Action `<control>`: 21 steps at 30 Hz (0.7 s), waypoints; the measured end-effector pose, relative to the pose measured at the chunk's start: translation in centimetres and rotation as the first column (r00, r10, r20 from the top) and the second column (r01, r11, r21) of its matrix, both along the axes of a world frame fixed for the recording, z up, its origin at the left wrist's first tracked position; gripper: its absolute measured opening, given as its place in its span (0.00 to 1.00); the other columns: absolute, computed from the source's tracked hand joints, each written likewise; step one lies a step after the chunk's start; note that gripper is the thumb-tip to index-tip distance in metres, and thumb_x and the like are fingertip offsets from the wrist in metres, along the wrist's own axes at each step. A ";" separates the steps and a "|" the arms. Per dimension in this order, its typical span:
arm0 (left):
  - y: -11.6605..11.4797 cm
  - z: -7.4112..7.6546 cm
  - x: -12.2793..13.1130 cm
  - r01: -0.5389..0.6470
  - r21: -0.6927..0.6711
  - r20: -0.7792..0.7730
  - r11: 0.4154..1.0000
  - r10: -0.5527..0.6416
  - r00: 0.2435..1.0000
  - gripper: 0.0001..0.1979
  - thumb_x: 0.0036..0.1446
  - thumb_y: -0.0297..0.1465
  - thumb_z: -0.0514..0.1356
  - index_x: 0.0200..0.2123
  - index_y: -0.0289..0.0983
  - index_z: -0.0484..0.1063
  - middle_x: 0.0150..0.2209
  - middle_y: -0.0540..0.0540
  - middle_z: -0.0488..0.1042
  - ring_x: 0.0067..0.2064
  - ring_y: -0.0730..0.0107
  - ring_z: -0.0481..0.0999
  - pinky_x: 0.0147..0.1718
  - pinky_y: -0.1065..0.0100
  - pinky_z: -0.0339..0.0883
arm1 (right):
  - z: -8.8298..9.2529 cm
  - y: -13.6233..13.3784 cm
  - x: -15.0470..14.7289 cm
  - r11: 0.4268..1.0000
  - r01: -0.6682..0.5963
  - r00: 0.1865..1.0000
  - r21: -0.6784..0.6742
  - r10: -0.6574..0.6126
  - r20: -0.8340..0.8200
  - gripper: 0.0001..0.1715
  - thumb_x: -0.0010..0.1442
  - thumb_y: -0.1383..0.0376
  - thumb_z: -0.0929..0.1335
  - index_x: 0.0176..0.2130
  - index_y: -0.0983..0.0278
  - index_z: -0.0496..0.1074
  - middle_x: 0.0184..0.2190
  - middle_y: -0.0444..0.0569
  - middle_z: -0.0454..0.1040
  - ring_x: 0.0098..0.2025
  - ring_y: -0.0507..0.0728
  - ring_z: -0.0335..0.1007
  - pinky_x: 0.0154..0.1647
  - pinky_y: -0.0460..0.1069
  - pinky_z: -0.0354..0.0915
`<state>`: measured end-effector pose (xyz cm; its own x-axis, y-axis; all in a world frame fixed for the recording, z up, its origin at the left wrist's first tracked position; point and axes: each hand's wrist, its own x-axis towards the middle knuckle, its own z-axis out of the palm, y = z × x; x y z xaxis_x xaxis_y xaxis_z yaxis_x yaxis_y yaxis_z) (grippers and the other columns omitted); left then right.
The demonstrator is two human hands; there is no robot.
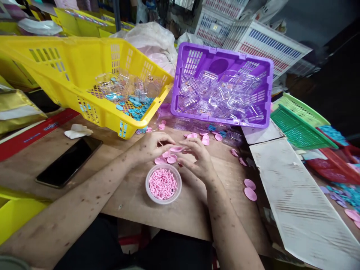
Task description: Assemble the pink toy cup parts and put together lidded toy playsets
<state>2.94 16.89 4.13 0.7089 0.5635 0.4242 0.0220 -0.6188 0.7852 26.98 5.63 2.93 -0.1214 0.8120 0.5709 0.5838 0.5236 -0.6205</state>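
The left hand (pixel 150 147) and the right hand (pixel 198 159) met over the wooden table (pixel 135 210), their fingertips pinching one pink disc (pixel 177 149) between them. Just nearer sat a clear bowl (pixel 147 183) filled with what looked like small pink pegs. Farther off stood a tilted yellow basket (pixel 70 63) (blue pieces inside) at left and a purple basket (pixel 225 54) of clear cases at right. A dark phone (pixel 69 161) lay near left.

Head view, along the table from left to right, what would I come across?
phone → bowl of pink pieces → pair of pink discs → green basket
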 end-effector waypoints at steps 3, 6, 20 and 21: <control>0.8 -0.4 -0.5 -0.035 0.215 -0.222 0.976 0.083 0.972 0.08 0.71 0.31 0.65 0.45 0.38 0.86 0.44 0.43 0.87 0.48 0.58 0.84 0.53 0.59 0.75 | -1.5 0.9 2.3 0.969 0.244 0.958 0.048 -0.249 0.141 0.22 0.75 0.54 0.74 0.63 0.55 0.80 0.62 0.58 0.78 0.63 0.67 0.76 0.70 0.66 0.72; 0.4 0.3 -1.0 0.008 0.328 -0.368 0.945 0.120 0.922 0.11 0.73 0.34 0.64 0.50 0.38 0.86 0.48 0.41 0.83 0.54 0.53 0.80 0.59 0.53 0.71 | -3.3 1.6 3.5 0.904 0.423 0.865 -0.057 -0.384 0.321 0.29 0.74 0.56 0.71 0.70 0.60 0.75 0.71 0.62 0.74 0.75 0.74 0.64 0.77 0.75 0.59; -1.0 0.5 -1.7 0.411 0.365 -0.378 0.835 -0.270 0.886 0.10 0.65 0.35 0.77 0.49 0.48 0.88 0.50 0.46 0.78 0.54 0.56 0.72 0.55 0.58 0.60 | -3.7 2.0 4.8 0.872 0.412 0.907 -0.263 -0.363 0.214 0.14 0.69 0.53 0.74 0.47 0.60 0.80 0.41 0.52 0.87 0.41 0.61 0.85 0.47 0.55 0.79; -1.1 0.4 -1.6 0.418 0.358 -0.382 0.835 -0.277 0.882 0.10 0.62 0.36 0.79 0.47 0.48 0.88 0.50 0.46 0.78 0.53 0.55 0.72 0.55 0.58 0.60 | -3.5 1.8 4.7 0.879 0.398 0.913 -0.264 -0.351 0.208 0.15 0.68 0.51 0.75 0.45 0.60 0.81 0.40 0.52 0.87 0.40 0.61 0.85 0.46 0.54 0.79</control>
<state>1.36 15.76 4.54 0.9536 0.0726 0.2922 -0.0664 -0.8959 0.4392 31.72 7.48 -0.60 0.1606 0.9408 0.2984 0.7973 0.0546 -0.6012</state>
